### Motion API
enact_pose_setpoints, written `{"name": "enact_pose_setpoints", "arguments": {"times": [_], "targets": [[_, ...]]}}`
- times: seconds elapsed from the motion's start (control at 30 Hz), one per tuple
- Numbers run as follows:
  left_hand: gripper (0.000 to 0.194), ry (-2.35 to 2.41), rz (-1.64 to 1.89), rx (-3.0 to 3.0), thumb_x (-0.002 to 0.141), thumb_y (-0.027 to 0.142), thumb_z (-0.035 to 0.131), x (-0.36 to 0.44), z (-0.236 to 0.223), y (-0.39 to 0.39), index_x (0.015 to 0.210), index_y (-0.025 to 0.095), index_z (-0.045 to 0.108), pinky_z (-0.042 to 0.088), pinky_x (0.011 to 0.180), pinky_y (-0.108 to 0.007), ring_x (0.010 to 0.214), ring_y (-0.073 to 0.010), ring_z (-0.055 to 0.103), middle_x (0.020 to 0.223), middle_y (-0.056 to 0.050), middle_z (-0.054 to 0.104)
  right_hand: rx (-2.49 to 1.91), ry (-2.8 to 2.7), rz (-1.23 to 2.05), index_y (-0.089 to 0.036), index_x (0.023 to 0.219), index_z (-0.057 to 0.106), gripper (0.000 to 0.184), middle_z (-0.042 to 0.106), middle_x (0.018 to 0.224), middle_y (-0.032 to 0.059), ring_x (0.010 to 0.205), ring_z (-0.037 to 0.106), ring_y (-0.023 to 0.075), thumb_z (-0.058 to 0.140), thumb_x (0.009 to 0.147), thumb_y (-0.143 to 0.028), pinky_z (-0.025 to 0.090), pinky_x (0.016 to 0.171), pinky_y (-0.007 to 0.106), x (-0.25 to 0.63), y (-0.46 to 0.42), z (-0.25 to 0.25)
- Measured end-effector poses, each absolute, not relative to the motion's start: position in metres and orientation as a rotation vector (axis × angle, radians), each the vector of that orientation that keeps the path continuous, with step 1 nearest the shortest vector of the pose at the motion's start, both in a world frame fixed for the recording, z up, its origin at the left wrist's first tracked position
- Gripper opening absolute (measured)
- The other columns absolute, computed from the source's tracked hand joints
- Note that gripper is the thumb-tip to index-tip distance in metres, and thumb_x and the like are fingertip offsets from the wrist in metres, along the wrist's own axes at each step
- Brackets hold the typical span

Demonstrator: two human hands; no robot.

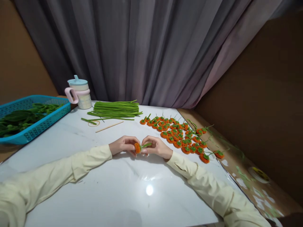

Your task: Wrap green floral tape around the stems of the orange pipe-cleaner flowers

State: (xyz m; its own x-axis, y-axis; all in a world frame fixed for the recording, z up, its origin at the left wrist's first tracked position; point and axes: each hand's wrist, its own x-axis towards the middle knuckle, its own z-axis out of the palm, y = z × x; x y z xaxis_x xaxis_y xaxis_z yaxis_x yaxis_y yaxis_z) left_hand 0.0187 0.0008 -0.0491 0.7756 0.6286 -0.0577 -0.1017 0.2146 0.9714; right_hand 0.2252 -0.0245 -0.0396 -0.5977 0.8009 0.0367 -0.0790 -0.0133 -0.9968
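Above the middle of the white table, an orange flower head [137,148] with a short green stem is held between both hands. The fingers of my left hand [125,145] are closed on the orange head. My right hand [155,146] pinches the green stem [146,145] just behind the head. To the right lie rows of similar orange flowers [177,144], green undersides up, some with thin wires or stems sticking out. Beyond my hands is a bundle of green stems [115,109]. A thin wooden stick [109,126] and a rubber band [94,123] lie in front of it.
A blue basket [47,121] with green leaves stands at the left. Behind it is a cup [84,97] with a pink handle and blue lid. At the right, a roll of tape [259,175] and scraps lie on a brown surface [239,160]. A grey curtain [132,53] hangs behind.
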Motion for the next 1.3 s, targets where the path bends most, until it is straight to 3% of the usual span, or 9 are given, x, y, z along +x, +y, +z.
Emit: {"name": "enact_pose_setpoints", "arguments": {"times": [0.5,0.83,0.97,1.1,1.3], "targets": [[0.03,0.467,0.521,1.154,0.065,0.025,0.075,0.019,-0.047,0.0,0.086,0.009,0.061,0.054,0.061,-0.026,0.066,-0.0154,0.063,0.074,-0.005,0.065,-0.769,-1.622,1.721,-0.013,0.083,0.051,0.036,0.067,0.064,0.003,0.053,0.061,0.0107,0.07,0.071,-0.041,0.046,0.051,0.021,0.226,-0.026,-0.043],[0.022,0.461,0.47,1.097,0.066,0.017,0.07,0.017,-0.048,0.004,0.085,0.009,0.061,0.054,0.06,-0.026,0.064,-0.0152,0.063,0.073,-0.005,0.065,-0.851,-1.648,1.509,-0.015,0.082,0.054,0.031,0.066,0.064,0.0021,0.047,0.056,0.009,0.067,0.073,-0.041,0.042,0.047,0.021,0.221,-0.034,-0.049],[0.022,0.466,0.445,1.1,0.065,0.016,0.069,0.016,-0.049,0.005,0.085,0.009,0.062,0.055,0.059,-0.026,0.061,-0.016,0.064,0.072,-0.005,0.067,-0.875,-1.786,1.256,-0.017,0.081,0.055,0.022,0.065,0.062,0.0013,0.045,0.053,0.0093,0.06,0.079,-0.038,0.045,0.049,0.023,0.219,-0.04,-0.051],[0.021,0.456,0.42,1.099,0.066,0.015,0.068,0.016,-0.051,0.006,0.085,0.009,0.062,0.055,0.059,-0.027,0.06,-0.0159,0.064,0.071,-0.006,0.068,-0.892,-2.06,0.751,-0.018,0.084,0.059,0.015,0.061,0.054,-0.0002,0.047,0.054,0.011,0.049,0.086,-0.03,0.046,0.053,0.023,0.222,-0.042,-0.054],[0.02,0.406,0.339,1.092,0.066,0.014,0.068,0.015,-0.052,0.007,0.084,0.009,0.062,0.055,0.056,-0.025,0.058,-0.0155,0.065,0.071,-0.006,0.069,-0.649,-2.379,0.004,-0.014,0.095,0.058,0.022,0.066,0.068,0.0089,0.056,0.058,0.0152,0.037,0.09,-0.018,0.041,0.053,0.027,0.229,-0.04,-0.065]]}}
